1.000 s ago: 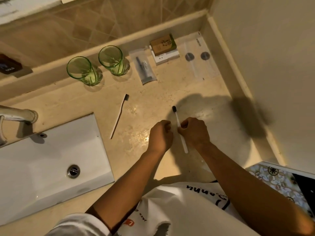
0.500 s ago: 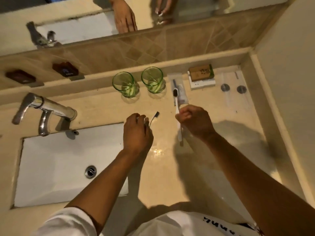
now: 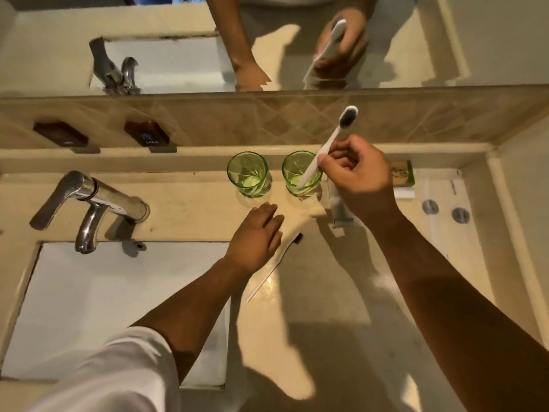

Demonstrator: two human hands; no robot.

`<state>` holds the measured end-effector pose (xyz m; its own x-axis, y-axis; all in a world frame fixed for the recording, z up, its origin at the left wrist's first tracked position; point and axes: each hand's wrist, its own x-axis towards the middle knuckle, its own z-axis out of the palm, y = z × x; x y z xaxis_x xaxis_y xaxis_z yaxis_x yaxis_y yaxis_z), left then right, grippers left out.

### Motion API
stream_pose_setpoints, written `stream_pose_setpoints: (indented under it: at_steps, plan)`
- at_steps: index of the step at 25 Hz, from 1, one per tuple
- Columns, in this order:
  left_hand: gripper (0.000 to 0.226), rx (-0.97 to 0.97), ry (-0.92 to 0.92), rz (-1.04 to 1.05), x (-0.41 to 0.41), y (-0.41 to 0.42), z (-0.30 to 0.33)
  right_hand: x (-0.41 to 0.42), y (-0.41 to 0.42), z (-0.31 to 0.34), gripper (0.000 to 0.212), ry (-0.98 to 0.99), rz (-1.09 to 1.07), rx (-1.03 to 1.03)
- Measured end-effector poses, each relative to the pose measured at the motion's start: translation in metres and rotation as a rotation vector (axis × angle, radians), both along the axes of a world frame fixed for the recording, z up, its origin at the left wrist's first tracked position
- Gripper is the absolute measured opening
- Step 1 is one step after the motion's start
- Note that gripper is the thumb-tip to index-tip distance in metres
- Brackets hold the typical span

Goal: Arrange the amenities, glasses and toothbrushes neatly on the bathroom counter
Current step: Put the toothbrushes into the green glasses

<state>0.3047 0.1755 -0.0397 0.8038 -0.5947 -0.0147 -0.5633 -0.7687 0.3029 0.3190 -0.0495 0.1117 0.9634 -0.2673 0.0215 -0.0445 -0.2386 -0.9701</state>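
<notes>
Two green glasses stand at the back of the beige counter point(image 3: 341, 292), a left glass point(image 3: 248, 173) and a right glass point(image 3: 301, 172). My right hand point(image 3: 359, 176) grips a white toothbrush point(image 3: 332, 141) with dark bristles up; its handle end dips into the right glass. My left hand point(image 3: 257, 237) lies flat, fingers spread, over a second white toothbrush point(image 3: 273, 266) that rests on the counter. Partly hidden behind my right hand are a clear sachet point(image 3: 338, 209) and a brown box on a white box point(image 3: 402, 176).
A white sink point(image 3: 104, 307) with a chrome tap point(image 3: 89, 200) fills the left. A clear packet with two round discs point(image 3: 445, 211) lies at the right by the wall. The mirror point(image 3: 297, 40) above the tiled ledge reflects my hands.
My right hand has lifted its toothbrush up and back, putting the handle into the right glass. My left hand moved from a closed grip near the other toothbrush to lying flat over it.
</notes>
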Motion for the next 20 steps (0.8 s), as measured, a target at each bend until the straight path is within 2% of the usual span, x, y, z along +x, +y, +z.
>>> stream_pose_setpoints:
  at_steps: [5, 13, 20]
  plan:
    - [0.036, -0.107, -0.093, -0.024, 0.005, 0.008, -0.023, 0.017, -0.001, -0.006, 0.009, -0.056, -0.049, -0.136]
    - [0.036, -0.162, -0.124, 0.004, 0.002, 0.009, -0.032, 0.033, 0.003, -0.033, 0.011, 0.059, -0.074, -0.199]
    - [0.036, -0.193, -0.163, 0.022, 0.001, 0.009, -0.04, 0.039, 0.007, -0.049, 0.011, 0.073, -0.099, -0.254]
